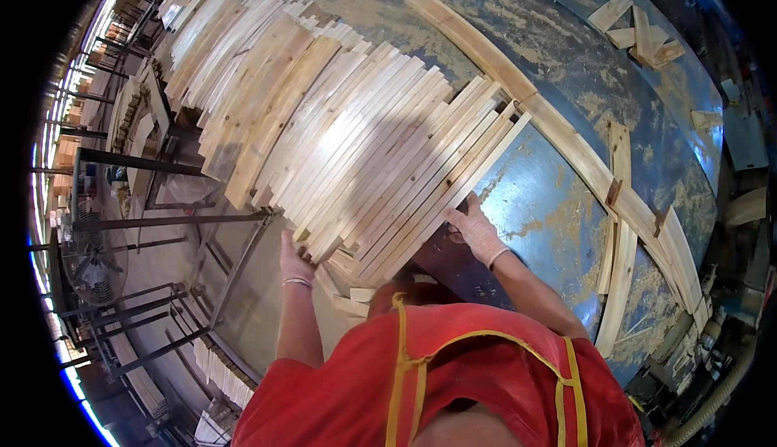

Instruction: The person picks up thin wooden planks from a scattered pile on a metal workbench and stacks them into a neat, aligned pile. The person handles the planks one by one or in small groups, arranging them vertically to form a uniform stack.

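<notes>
From where I sit, the metal counter (pixel 518 172) carries a broad row of wooden strips (pixel 356 148), mostly laid side by side; I'd judge the lining-up well along, though the ends are staggered. A long board (pixel 469 42) and some offcuts (pixel 611 12) (none of them in the row) lie apart. My right hand (pixel 477 233) is spread, thumb and forefinger against the outermost strip (pixel 490 158); my left hand (pixel 297 262) meets the near ends, its grip unclear to me.
</notes>
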A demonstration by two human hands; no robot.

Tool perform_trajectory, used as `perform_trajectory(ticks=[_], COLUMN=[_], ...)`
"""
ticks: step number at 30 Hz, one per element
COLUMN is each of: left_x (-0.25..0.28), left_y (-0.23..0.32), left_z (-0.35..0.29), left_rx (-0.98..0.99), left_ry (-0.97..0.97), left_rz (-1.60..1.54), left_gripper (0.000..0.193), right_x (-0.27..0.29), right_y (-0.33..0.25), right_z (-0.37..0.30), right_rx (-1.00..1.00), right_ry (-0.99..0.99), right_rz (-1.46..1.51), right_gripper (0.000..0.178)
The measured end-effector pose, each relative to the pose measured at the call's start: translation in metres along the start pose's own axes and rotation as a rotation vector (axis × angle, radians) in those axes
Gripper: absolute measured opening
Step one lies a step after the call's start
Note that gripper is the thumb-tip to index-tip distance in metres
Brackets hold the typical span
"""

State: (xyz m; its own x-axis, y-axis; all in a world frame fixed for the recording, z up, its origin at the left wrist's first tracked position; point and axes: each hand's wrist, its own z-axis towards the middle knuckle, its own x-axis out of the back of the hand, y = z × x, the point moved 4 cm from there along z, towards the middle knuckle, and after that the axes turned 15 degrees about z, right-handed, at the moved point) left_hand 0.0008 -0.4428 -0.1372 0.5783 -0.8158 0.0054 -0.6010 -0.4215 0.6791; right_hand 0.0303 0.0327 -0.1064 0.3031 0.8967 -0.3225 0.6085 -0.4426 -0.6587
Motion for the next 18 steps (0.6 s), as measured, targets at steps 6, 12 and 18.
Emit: perform_trajectory(ticks=[6,12,18], left_x=[-0.007,0.014,-0.115], left_y=[-0.067,-0.031,0.008], left_z=[-0.022,-0.058,-0.141], left_rx=[0.162,-0.089,-1.006], left_ry=[-0.103,-0.109,0.005], left_rz=[0.020,0.911,1.462], left_gripper=[0.065,0.055,0.062], right_x=[0.004,0.058,0.137], right_y=[-0.001,-0.055,-0.230], right_z=[-0.003,-0.022,0.062], right_rx=[0.094,0.079,0.890], right_ry=[0.057,0.090,0.570], right_rz=[-0.082,-0.467,-0.926], right_gripper=[0.111,0.101,0.062])
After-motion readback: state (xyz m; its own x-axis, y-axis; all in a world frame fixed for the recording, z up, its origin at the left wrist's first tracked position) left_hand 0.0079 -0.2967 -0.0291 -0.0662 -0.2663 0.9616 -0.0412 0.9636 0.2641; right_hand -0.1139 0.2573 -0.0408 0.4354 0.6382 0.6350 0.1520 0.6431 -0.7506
